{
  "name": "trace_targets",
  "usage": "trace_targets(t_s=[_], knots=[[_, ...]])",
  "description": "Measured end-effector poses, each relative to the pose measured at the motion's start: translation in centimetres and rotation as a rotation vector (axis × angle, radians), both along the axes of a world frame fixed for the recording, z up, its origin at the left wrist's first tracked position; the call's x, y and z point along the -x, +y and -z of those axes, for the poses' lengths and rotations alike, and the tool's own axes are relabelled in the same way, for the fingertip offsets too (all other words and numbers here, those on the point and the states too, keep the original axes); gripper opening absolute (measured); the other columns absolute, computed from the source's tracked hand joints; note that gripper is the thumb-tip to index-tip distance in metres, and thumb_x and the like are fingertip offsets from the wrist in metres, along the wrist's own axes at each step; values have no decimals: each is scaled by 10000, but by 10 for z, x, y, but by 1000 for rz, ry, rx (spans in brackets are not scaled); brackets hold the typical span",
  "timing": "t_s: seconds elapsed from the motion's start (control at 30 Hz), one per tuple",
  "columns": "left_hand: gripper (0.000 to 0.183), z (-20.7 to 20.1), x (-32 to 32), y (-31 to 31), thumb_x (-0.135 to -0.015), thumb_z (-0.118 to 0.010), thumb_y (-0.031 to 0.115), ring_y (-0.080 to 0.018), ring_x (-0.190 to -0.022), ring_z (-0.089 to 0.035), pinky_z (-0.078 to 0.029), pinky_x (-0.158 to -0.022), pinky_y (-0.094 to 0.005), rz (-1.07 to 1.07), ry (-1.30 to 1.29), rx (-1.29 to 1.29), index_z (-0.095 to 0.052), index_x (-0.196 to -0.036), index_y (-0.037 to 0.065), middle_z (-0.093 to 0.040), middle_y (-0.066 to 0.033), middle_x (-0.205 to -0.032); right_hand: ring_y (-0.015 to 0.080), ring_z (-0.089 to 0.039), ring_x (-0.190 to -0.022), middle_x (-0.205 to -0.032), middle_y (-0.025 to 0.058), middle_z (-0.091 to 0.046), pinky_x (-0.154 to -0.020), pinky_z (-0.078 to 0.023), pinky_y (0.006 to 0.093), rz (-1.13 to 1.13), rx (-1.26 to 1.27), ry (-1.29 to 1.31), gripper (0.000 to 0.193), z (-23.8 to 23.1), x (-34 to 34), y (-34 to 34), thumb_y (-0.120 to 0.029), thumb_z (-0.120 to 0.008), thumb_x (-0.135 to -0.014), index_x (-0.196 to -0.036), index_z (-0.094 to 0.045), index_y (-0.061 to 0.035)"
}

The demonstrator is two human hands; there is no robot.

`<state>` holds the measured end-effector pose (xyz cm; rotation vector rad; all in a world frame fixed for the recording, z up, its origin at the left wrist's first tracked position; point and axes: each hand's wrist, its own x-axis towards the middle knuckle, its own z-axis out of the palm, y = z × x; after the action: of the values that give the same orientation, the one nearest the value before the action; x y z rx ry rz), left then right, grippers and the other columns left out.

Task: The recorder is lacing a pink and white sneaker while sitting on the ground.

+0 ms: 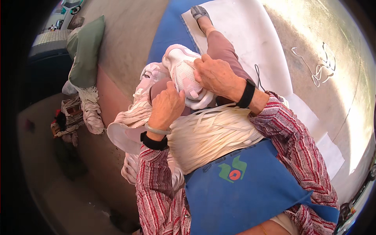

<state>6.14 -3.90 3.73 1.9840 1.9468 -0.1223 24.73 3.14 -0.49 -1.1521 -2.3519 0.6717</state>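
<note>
A white and pale pink sneaker (187,74) lies tilted across my lap between my two hands. My right hand (219,76) is against its right side, fingers bent and pressed to the upper; what they pinch is hidden. At the sneaker's near left side, my left hand (167,103) is closed, thumb against curled fingers, and I cannot see what is in it. A thick bundle of cream-white flat laces (215,133) is spread over my lap, just below the sneaker. Another sneaker (152,72) of the same colours sits beyond my left hand.
More pale pinkish laces (139,103) hang to the left of my leg. A blue apron (243,188) covers my lap. My leg stretches over a white sheet (258,35) on the ground. Loose cords (319,72) lie at right; a green sack (88,51) stands at far left.
</note>
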Motion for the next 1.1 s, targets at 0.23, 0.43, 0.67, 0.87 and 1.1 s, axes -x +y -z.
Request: trace_targets(t_s=[0.23, 0.43, 0.67, 0.87, 1.1], knots=[[263, 5, -6, -10, -835, -527, 61, -498, -685, -627, -489, -650, -582, -144, -84, -169, -430, -1060, -34, -621, -312, -711, 351, -647, -744, -877, 196, -587, -635, -548, 398, -66, 121, 102, 249, 3, -11, -12, -118, -585, -883, -1048, -488, 41], [327, 0, -21, -23, -850, -543, 50, -451, -688, -629, -492, -676, -511, -133, -178, -206, -408, -1132, -43, -616, -258, -872, 408, -630, -799, -922, 229, -578, -663, -534, 460, -30, 342, 232, 297, 2, -18, -20, -106, -589, -868, -1106, -456, 14], [340, -19, 25, 26, -918, -517, 198, -342, -719, -676, -535, -640, -410, -535, -459, 252, -446, -1132, -57, -658, -225, -842, 319, -673, -770, -977, 182, -574, -616, -559, 379, -72, 154, 168, 479, -1, -12, -26, -146, -681, -815, -1204, -497, 64], [403, 63, 89, 90, -976, -492, 276, -178, -878, -653, -534, -681, -300, -788, -813, 273, -525, -1228, -36, -646, -108, -999, 279, -636, -836, -975, 127, -533, -650, -547, 356, -187, 104, 140, 488, 1, -3, -23, -109, -659, -820, -1250, -474, 30], [513, 76, 88, 133, -962, -573, 320, -217, -1080, -602, -511, -912, -391, -774, -1022, 652, -472, -1348, 0, -591, -118, -1219, 263, -638, -834, -962, 116, -537, -656, -541, 334, -172, 129, 182, 493, 0, -13, -24, -77, -651, -785, -1229, -487, 63]])
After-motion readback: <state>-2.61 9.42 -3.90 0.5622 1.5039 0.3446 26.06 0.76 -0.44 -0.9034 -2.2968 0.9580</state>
